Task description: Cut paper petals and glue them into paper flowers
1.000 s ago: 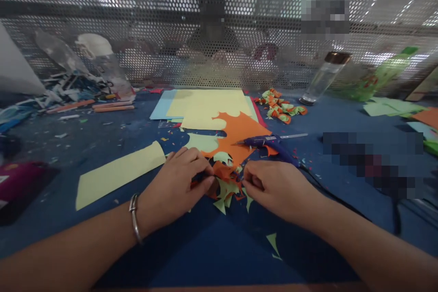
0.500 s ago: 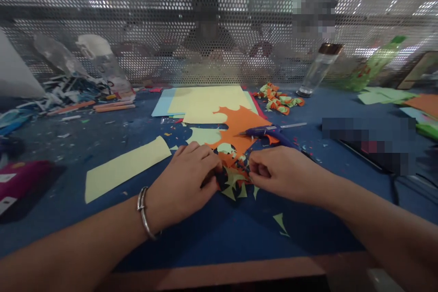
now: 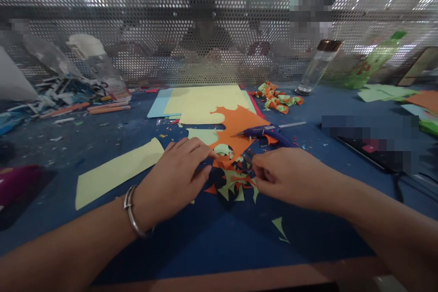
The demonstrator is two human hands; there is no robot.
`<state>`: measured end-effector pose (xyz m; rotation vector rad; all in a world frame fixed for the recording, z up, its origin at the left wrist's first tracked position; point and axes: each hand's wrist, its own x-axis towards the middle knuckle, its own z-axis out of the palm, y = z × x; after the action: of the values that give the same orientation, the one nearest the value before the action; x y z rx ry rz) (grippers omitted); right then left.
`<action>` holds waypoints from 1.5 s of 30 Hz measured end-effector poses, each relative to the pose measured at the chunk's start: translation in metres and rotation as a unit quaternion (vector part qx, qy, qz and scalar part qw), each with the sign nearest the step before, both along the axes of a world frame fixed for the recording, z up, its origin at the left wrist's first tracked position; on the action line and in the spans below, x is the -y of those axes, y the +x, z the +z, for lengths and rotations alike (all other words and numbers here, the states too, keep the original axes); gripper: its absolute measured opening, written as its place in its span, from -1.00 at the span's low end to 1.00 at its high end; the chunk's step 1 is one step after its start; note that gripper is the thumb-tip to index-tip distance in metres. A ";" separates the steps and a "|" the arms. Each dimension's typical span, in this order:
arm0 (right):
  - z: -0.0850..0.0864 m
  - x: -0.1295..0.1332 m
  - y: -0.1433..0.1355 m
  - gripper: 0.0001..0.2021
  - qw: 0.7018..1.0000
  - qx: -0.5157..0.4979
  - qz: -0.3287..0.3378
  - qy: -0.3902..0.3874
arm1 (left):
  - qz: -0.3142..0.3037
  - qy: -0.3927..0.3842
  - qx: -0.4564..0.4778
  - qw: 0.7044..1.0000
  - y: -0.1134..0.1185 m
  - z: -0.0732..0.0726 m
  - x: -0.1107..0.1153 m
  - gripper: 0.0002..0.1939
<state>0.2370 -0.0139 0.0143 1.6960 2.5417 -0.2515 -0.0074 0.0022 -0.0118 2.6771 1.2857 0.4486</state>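
Note:
My left hand (image 3: 183,175), wearing a silver bangle, rests palm down with its fingers stretched out and thumb apart. Its fingertips lie at the edge of the cut orange paper (image 3: 236,121). My right hand (image 3: 284,175) is curled closed beside the small green and orange paper scraps (image 3: 232,187); whatever its fingers may hold is hidden. Between and beyond my hands, a blue hot glue gun (image 3: 260,131) with a clear glue stick lies across the orange paper. Left of my left hand is a pale yellow paper strip (image 3: 118,173).
Yellow sheets (image 3: 208,100) lie before a perforated metal screen (image 3: 153,64). Curled orange-green paper pieces (image 3: 277,100) sit near a clear bottle (image 3: 316,70). A green bottle (image 3: 378,64) is farther right. At left stand a white-capped bottle (image 3: 99,64) and a purple pouch (image 3: 18,187).
My left hand has shifted slightly left, its thumb moving away from the scraps and uncovering an orange piece. My right hand stays curled in nearly the same place.

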 end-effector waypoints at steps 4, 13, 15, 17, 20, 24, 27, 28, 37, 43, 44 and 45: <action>0.005 0.002 0.003 -0.86 0.999 0.051 -0.007 0.011 | 0.014 0.011 0.010 1.000 0.000 -0.002 -0.003 -0.73; 0.008 -0.008 0.020 -0.80 0.998 0.020 -0.047 0.045 | 0.067 0.030 0.013 0.997 -0.009 0.006 -0.015 -0.71; 0.010 -0.015 0.029 -0.81 0.993 0.032 -0.081 0.083 | 0.078 0.031 0.026 0.996 -0.015 0.009 -0.021 -0.72; 0.012 -0.022 0.038 -0.75 0.983 0.059 -0.134 0.110 | 0.087 0.026 0.029 0.995 -0.020 0.011 -0.028 -0.72; 0.011 -0.031 0.049 -0.71 0.973 0.088 -0.180 0.112 | 0.113 0.000 0.027 0.993 -0.028 0.012 -0.037 -0.69; 0.008 -0.038 0.056 -0.71 0.974 0.089 -0.189 0.093 | 0.130 -0.020 0.024 0.991 -0.035 0.010 -0.045 -0.65; 0.007 -0.040 0.058 -0.71 0.974 0.085 -0.191 0.082 | 0.121 -0.014 0.023 0.992 -0.036 0.006 -0.047 -0.64; 0.007 -0.041 0.059 -0.71 0.975 0.084 -0.190 0.079 | 0.117 -0.014 0.024 0.993 -0.036 0.004 -0.047 -0.63; -0.001 -0.052 0.070 -0.72 0.984 0.038 -0.162 0.068 | 0.125 -0.023 0.033 0.991 -0.032 0.000 -0.044 -0.59; 0.000 -0.057 0.076 -0.73 0.983 0.039 -0.167 0.070 | 0.112 -0.006 0.013 0.994 -0.033 -0.006 -0.046 -0.55; 0.000 -0.057 0.076 -0.73 0.982 0.041 -0.169 0.071 | 0.112 0.003 0.004 0.994 -0.033 -0.007 -0.047 -0.55; 0.000 -0.057 0.077 -0.73 0.982 0.041 -0.171 0.071 | 0.111 0.014 -0.010 0.994 -0.033 -0.007 -0.049 -0.55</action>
<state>0.3137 0.0434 0.0142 2.1430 2.2464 -0.0172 -0.0403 0.0510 -0.0191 2.5769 1.6023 0.4709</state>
